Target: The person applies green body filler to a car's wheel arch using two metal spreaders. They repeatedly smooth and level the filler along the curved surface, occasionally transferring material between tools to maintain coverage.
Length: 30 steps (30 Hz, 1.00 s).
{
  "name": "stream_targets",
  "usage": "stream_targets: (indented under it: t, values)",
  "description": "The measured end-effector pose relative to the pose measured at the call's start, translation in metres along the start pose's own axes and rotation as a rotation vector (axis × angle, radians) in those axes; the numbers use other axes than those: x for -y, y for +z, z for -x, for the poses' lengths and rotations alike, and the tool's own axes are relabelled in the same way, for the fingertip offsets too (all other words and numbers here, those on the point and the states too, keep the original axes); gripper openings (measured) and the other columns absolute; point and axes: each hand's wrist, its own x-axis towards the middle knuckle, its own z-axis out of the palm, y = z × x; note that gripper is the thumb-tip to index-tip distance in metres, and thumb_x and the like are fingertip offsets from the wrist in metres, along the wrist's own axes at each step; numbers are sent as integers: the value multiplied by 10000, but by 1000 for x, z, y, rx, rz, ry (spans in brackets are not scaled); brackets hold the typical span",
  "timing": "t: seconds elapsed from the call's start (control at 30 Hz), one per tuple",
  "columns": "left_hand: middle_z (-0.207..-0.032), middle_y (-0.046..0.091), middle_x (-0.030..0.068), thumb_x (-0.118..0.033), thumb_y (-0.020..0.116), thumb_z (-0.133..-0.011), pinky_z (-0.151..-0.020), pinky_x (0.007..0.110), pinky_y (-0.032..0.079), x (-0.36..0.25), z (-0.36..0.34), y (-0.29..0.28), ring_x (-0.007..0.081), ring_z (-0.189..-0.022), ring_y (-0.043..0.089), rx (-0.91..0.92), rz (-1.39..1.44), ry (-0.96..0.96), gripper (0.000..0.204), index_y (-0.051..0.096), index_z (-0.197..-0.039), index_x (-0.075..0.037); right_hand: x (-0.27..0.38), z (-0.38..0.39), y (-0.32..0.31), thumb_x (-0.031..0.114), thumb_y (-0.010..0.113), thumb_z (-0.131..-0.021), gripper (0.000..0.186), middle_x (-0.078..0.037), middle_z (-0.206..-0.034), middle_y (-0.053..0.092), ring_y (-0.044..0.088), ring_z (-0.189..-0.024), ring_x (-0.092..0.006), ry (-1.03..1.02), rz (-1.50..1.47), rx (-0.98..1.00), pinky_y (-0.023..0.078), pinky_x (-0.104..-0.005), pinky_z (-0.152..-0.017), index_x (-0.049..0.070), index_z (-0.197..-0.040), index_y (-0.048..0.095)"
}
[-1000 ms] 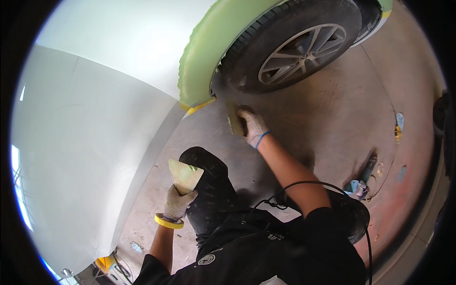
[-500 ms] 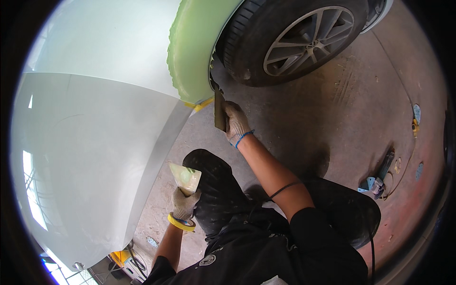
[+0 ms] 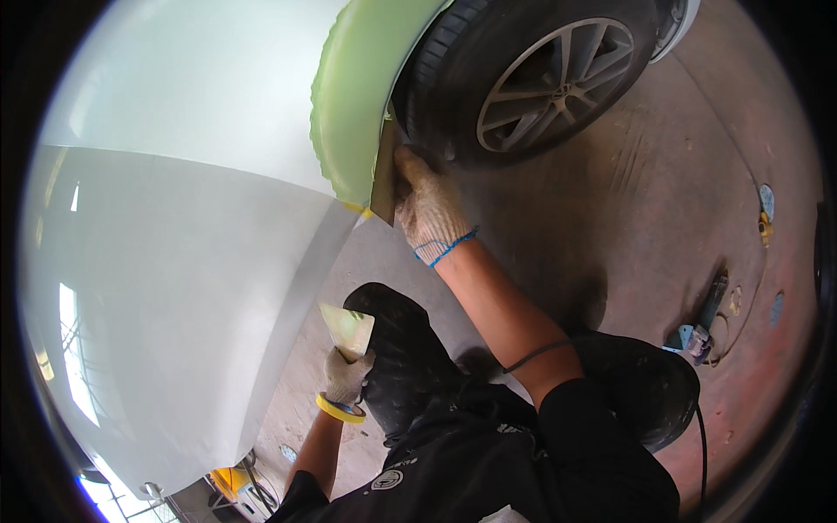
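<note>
My right hand (image 3: pixel 431 213), in a knit glove with a blue cuff edge, grips a thin, dark olive filler spreader (image 3: pixel 384 179). That spreader lies along the wheel-arch edge, beside a band of pale green body filler (image 3: pixel 342 122) on the white car panel (image 3: pixel 200 83). My fingers are partly hidden behind it. Lower down, by my knee, my gloved left hand (image 3: pixel 345 376) is closed on a pale, flared putty spreader (image 3: pixel 350 329) smeared with green filler. A yellow tape roll (image 3: pixel 342 410) rings my left wrist.
The car's wheel (image 3: pixel 558 96) stands just right of the arch; a grey-white door (image 3: pixel 183 270) fills the left. On the concrete floor at right lie a corded power tool (image 3: pixel 699 336) and a hose with a yellow fitting (image 3: pixel 765 228). A yellow machine (image 3: pixel 230 481) sits lower left.
My right hand has moved up and left, bringing its spreader from below the arch onto the filler's edge. My left hand still holds the pale spreader, nearly in place.
</note>
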Motion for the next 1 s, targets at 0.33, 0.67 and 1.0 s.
stream_targets:
  t: [0.33, 0.67, 1.0]
  values:
    - [-721, 576, -16, -322, 764, -682, -554, 272, 419, -2, -2, -5, 82, -630, 500, 45, 10, -13, 415, 609, -885, 5, 70, 6, 46, 123, 617, -890, 289, -93, -1027, 600, 608, -915, -188, -123, -126, 174, 532, -315, -724, 32, -1149, 525]
    - [-707, 557, -28, -251, 749, -698, -524, 258, 391, -14, -5, -2, 76, -600, 481, 49, 38, 59, 329, 606, -874, -13, 152, -4, 79, 189, 594, -921, 106, -45, -678, 544, 440, -500, -93, -170, -217, 224, 308, -204, -392, 106, -859, 568]
    - [-795, 611, 5, -165, 721, -704, -608, 268, 440, -8, -17, 0, 103, -689, 544, 23, 53, 105, 332, 622, -971, 5, 241, -35, 83, 211, 558, -932, 163, -63, -665, 556, 490, -499, -112, -200, -448, 244, 390, -201, -371, 76, -840, 559]
